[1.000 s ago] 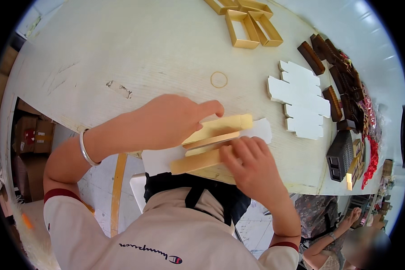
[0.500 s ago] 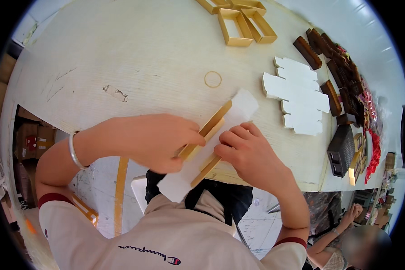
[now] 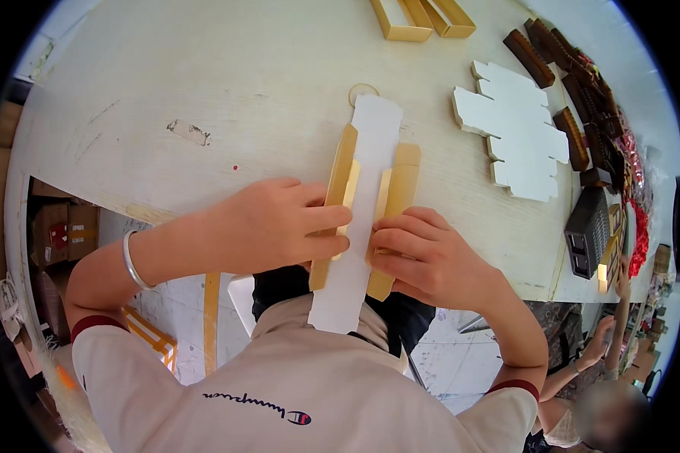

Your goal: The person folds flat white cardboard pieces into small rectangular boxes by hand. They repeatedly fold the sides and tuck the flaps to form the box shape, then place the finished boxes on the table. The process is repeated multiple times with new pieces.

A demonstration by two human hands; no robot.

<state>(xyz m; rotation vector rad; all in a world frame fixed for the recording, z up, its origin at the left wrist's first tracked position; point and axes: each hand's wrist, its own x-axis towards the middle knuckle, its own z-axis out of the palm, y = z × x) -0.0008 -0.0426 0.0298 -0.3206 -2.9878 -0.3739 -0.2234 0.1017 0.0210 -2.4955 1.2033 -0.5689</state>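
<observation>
A cardboard box blank (image 3: 366, 162), white inside and gold outside, lies lengthwise before me, its near end past the table edge above my lap. Both long sides stand folded up. My left hand (image 3: 298, 225) pinches the left gold side, fingers closed over its folded wall. On the opposite side, my right hand (image 3: 423, 253) grips the right gold wall with bent fingers. My thumbs are mostly hidden. A rubber band (image 3: 363, 93) lies at the blank's far end, partly covered by it.
Flat white box blanks (image 3: 517, 132) are stacked to the right. Folded gold boxes (image 3: 404, 30) stand at the far edge. Brown ridged pieces (image 3: 529, 59) and a dark grey crate (image 3: 586, 230) line the right side. Another person's arm (image 3: 597, 343) shows at lower right.
The box blank has turned from slanting right to nearly straight away from me, and its right side now stands up more visibly. Both hands have shifted along with it.
</observation>
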